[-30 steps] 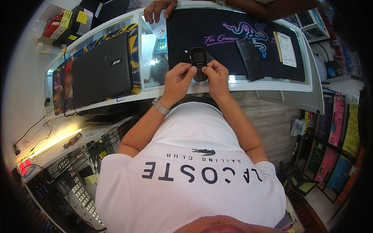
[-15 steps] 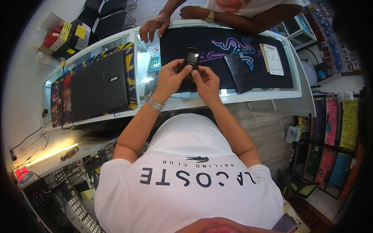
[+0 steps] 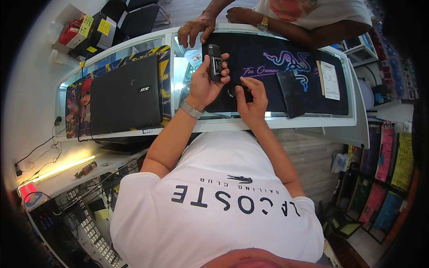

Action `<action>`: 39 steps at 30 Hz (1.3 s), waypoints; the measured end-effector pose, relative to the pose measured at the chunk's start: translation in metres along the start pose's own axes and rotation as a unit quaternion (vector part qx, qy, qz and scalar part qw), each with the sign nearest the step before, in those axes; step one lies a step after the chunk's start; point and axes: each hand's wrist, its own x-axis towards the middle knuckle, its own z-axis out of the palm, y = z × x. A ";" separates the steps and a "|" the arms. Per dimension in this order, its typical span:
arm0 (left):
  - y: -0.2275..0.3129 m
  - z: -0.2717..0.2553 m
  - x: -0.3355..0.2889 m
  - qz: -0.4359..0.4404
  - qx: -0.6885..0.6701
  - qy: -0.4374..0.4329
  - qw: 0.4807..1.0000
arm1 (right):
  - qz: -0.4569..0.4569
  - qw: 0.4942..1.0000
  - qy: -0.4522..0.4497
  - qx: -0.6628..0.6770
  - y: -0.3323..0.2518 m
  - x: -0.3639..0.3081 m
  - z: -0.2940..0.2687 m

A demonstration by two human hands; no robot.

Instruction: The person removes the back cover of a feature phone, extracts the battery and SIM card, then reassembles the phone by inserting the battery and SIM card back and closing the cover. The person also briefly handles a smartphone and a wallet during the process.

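Note:
A small dark mobile phone [image 3: 215, 61] lies in my left hand [image 3: 206, 82], tilted with its back up. My fingers wrap around its right side. On that back a recess shows a dark printed label. My right hand [image 3: 253, 102] is off the phone, to its right and nearer to me, with thumb and fingers apart and curved; I see nothing in it. Between the hands, a small dark thing with a pale glint [image 3: 231, 92] shows against the black mat [image 3: 243, 53]; its kind I cannot make out.
On the glass counter, a closed black laptop [image 3: 127, 96] sits at the left. A dark tablet or large phone [image 3: 289, 94] and a paper slip [image 3: 330, 79] lie at the right. Across the counter, another person's hand [image 3: 198, 30] rests on the far edge.
The phone has gone from screen up in both hands to back up in my left hand. My right hand has let go and moved apart from it.

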 end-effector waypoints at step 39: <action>-0.018 0.013 -0.012 -0.028 0.097 0.066 0.993 | -0.228 0.968 -0.075 -0.072 -0.008 0.039 0.002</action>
